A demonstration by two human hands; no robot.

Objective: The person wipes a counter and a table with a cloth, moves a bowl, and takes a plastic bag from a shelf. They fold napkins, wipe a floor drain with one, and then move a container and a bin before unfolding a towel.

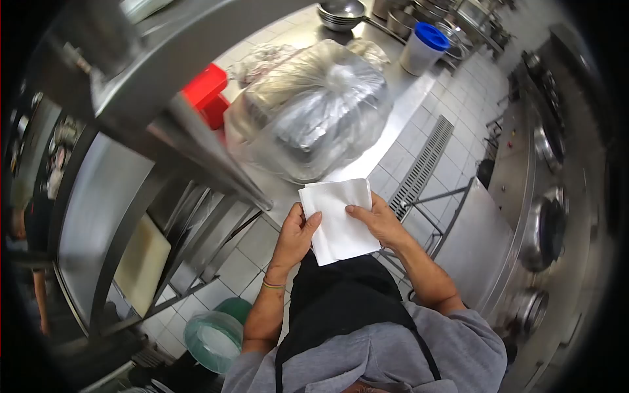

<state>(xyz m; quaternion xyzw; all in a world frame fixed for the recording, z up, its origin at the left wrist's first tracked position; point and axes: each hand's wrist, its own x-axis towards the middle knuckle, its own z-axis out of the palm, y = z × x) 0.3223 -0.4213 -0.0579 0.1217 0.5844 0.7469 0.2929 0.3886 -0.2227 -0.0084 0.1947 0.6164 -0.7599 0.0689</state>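
A small sheaf of folded white paper (339, 223) is held flat in front of my black apron. My left hand (299, 229) grips its left edge, thumb lying on top. On the opposite edge, my right hand (379, 221) pinches it the same way. The fingers underneath are mostly hidden by the paper. Just beyond the paper, a large knotted clear plastic bag (314, 111) rests on the steel counter (393, 124). Its contents look silvery but are hard to make out through the plastic.
A red container (208, 95), a blue-lidded tub (424, 49) and stacked metal bowls (341, 14) stand about the counter. Steel shelving (216, 154) is close on my left, with a green bucket (213, 337) below. Woks (547, 229) line the right. Another person (39, 226) is at far left.
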